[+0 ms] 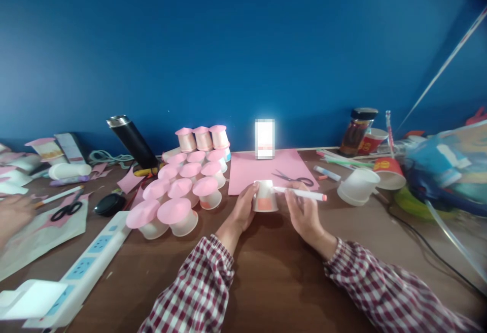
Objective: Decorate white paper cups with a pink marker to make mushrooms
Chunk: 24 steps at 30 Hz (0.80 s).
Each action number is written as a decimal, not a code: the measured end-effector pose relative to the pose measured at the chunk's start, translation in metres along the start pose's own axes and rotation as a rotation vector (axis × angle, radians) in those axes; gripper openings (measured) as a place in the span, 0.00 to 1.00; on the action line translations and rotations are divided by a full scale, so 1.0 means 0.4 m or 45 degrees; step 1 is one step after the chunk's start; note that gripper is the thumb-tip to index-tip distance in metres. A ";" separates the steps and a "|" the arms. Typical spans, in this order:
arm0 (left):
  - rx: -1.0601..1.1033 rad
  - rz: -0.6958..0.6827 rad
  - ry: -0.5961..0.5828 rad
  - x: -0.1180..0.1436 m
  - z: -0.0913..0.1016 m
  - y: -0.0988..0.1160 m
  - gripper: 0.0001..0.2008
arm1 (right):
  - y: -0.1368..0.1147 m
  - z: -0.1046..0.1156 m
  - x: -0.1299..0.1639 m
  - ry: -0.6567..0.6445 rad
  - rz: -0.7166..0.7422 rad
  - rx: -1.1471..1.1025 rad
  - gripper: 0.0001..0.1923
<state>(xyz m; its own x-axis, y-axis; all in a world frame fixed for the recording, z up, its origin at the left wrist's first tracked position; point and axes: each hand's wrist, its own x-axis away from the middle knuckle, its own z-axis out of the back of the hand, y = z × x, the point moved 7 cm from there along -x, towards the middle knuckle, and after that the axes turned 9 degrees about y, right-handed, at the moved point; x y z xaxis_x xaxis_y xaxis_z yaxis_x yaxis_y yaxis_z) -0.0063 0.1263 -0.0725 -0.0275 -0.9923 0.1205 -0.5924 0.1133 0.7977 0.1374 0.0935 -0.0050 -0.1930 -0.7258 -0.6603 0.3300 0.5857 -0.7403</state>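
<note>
Here my left hand [243, 210] cupped a small upturned white paper cup [265, 196] with an orange patch coloured on its side, held just above the brown wooden desk [274, 272]. My right hand [302, 210] was closed round a white marker pen with a pink tip [304, 194], lying across the cup's top. To the left stood a cluster of pink-capped white cups [182, 191], apparently finished. A plain white cup [357, 187] lay tipped to the right, seemingly untouched. Colouring looked partly done.

A brown wooden table [274, 277] carries pink-topped paper cups [178, 186], a pink paper sheet [247, 168], scissors [66, 211] and a white power strip [87, 264].
</note>
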 end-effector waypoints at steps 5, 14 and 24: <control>-0.012 -0.003 0.010 -0.001 0.001 -0.001 0.15 | -0.003 -0.001 0.000 -0.010 0.020 -0.002 0.09; -0.046 -0.034 -0.039 0.013 -0.015 0.010 0.15 | 0.011 -0.009 0.006 -0.079 -0.051 -0.066 0.08; -0.028 -0.046 -0.036 0.013 -0.015 0.010 0.13 | 0.003 -0.005 0.004 -0.027 -0.010 -0.026 0.09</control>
<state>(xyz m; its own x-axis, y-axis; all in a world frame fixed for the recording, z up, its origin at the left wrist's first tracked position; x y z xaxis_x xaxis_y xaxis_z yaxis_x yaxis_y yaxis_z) -0.0039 0.1219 -0.0651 -0.0291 -0.9968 0.0747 -0.5759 0.0778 0.8138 0.1356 0.0937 -0.0073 -0.1759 -0.7375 -0.6521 0.3094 0.5874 -0.7478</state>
